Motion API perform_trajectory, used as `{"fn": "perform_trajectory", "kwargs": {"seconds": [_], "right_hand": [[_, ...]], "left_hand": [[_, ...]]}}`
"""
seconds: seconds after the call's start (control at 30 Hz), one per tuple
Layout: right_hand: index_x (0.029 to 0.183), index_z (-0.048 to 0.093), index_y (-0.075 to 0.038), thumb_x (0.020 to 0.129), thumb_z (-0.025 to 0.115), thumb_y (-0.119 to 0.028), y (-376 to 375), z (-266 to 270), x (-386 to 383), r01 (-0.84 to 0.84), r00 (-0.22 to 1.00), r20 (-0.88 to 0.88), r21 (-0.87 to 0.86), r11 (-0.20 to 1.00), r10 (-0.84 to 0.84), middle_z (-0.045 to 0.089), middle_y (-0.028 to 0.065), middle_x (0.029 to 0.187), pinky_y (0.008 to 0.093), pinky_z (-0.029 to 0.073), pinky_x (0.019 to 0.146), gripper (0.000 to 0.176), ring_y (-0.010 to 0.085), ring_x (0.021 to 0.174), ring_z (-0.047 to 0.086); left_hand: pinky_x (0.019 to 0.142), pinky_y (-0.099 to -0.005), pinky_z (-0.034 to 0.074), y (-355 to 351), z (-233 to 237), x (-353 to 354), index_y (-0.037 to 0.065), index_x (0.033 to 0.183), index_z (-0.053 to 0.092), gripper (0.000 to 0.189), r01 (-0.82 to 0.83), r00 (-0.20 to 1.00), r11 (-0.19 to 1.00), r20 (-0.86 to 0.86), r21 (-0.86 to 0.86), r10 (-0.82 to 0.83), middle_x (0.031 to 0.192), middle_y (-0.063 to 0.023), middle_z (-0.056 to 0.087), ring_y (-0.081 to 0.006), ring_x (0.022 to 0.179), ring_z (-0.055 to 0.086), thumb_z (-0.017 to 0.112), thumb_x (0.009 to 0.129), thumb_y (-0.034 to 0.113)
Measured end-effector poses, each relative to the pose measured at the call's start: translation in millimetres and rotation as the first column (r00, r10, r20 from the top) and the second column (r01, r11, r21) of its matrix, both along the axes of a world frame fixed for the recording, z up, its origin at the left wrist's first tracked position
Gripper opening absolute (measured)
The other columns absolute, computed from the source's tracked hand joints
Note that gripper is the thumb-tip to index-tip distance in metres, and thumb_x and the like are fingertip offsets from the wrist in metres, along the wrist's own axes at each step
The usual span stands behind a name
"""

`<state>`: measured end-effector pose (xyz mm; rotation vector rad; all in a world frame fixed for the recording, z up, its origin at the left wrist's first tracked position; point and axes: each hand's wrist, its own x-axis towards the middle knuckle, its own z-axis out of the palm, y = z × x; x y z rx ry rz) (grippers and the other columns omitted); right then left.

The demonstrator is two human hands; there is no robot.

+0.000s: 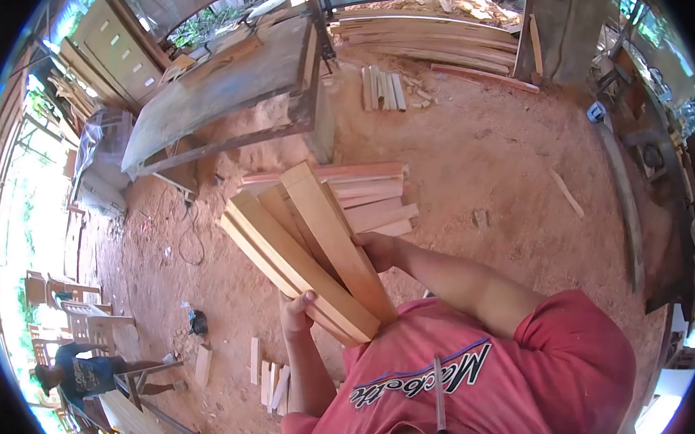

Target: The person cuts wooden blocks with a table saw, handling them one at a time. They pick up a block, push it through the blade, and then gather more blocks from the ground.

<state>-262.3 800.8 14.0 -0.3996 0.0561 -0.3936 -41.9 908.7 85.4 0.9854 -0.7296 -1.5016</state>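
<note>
I hold a bundle of several sawn wooden boards [285,245] in front of my chest, their far ends fanned out. My left hand [297,311] grips the bundle's left side, its thumb over the edge of a board. On the other side, my right hand [377,251] is closed against the right edge; its fingers are partly hidden by the wood. The near ends of the boards rest close to or against my red shirt. Beyond the bundle, a stack of planks [374,195] lies on the dirt floor, partly covered by it.
A large worktable [220,89] stands ahead to the left. Short wood pieces lie in one group [383,89] ahead and another [270,381] at lower left. Long timber [424,37] is piled at the back. Another person [90,374] is at far left, near wooden chairs [91,320].
</note>
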Motion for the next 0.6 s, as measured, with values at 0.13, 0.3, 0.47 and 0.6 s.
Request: {"fn": "perform_trajectory", "kwargs": {"seconds": [0.13,0.3,0.47,0.6], "right_hand": [[0.145,0.043,-0.001,0.086,0.07,-0.051,-39,11,-72,0.05,0.994,-0.099,-0.003,0.999,-0.05,0.055,0.0173,0.14,0.0428,0.044,0.109,0.082,0.0274,0.123,0.058],[0.142,0.044,0.001,0.088,0.071,-0.044,-87,22,-128,0.02,0.959,-0.282,-0.073,0.997,-0.04,0.056,0.0169,0.137,0.0386,0.044,0.108,0.075,0.0251,0.123,0.058],[0.14,0.046,0.001,0.086,0.075,-0.037,-158,7,-190,0.039,0.906,-0.412,-0.149,0.988,-0.097,0.058,0.0158,0.133,0.0358,0.048,0.103,0.072,0.0228,0.12,0.059],[0.139,0.046,0.003,0.085,0.076,-0.03,-206,-12,-256,0.13,0.909,-0.387,-0.081,0.988,-0.152,0.059,0.0143,0.131,0.0357,0.05,0.1,0.07,0.0225,0.118,0.06]], "left_hand": [[0.082,-0.0355,0.058,-44,-27,-60,-0.003,0.124,0.055,0.071,0.015,1.0,1.0,0.026,0.007,-0.015,0.104,-0.0102,0.067,-0.0228,0.093,0.068,0.085,0.063,0.017],[0.096,-0.0395,0.053,-84,-65,-113,-0.001,0.137,0.046,0.072,0.065,0.983,0.997,-0.169,-0.043,-0.072,0.123,-0.0142,0.062,-0.0276,0.11,0.064,0.074,0.082,0.036],[0.11,-0.049,0.04,-167,-67,-178,0.003,0.152,0.028,0.084,-0.021,0.948,0.992,-0.313,0.122,0.059,0.147,-0.0176,0.044,-0.0348,0.132,0.046,0.043,0.096,0.064],[0.108,-0.0476,0.042,-240,-101,-228,0.002,0.15,0.03,0.078,0.007,0.964,0.984,-0.262,0.178,0.041,0.144,-0.0187,0.047,-0.0349,0.129,0.049,0.048,0.097,0.057]]}}
